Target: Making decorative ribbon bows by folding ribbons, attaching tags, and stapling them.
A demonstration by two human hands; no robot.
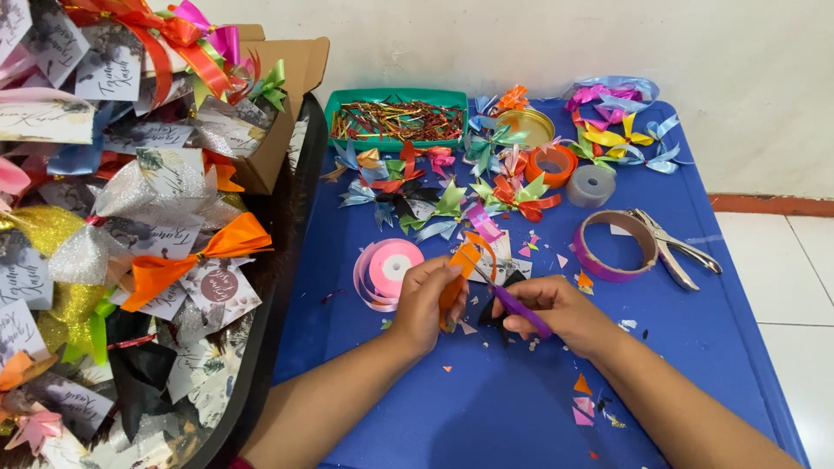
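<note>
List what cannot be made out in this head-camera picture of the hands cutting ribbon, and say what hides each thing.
- Scissors: blades too small and partly behind the orange ribbon; the right hand covers the handles.
- Left hand: fingertips hidden behind the ribbon.
- Pile of tagged bows: cut off by the left and top edges.
- Green tray: its thin strips too small to identify.
- Blue table: cut off by the bottom edge.

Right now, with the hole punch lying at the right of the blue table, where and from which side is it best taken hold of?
Probably the hole punch is best gripped around its two metal handles, which splay toward the lower right. Come from above on that right side: the handles lie flat and bare there, while the head end sits close against the purple ribbon roll.
</note>
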